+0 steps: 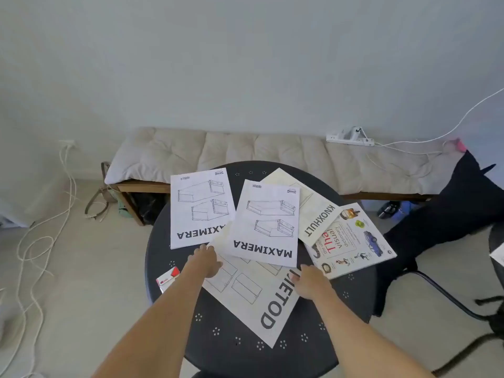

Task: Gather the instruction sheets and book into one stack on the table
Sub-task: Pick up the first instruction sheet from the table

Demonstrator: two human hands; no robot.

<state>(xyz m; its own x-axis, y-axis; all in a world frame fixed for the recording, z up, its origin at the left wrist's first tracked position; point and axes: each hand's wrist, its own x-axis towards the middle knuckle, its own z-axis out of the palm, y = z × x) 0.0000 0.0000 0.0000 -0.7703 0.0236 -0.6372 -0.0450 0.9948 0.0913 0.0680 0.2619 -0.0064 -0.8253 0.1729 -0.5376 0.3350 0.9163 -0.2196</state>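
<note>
On the round dark table (234,331) lie several instruction sheets. A white MAXIMERA sheet (197,208) sits at the far left. A second MAXIMERA sheet (266,223) overlaps a large METOD sheet (253,293). A KNOXHULT sheet (313,211) lies behind, partly under the visual dictionary book (351,238) at the right. My left hand (206,261) rests palm down on the METOD sheet's left edge, fingertips near the left MAXIMERA sheet. My right hand (311,281) lies flat on the METOD sheet beside the book's near corner. Neither hand grips anything.
A small red and white box (167,278) sits at the table's left edge. Behind the table stands a cushioned bench (245,154) with a white power strip (350,137). White cables (41,241) trail over the floor at left. A dark chair with dark cloth (436,227) stands at right.
</note>
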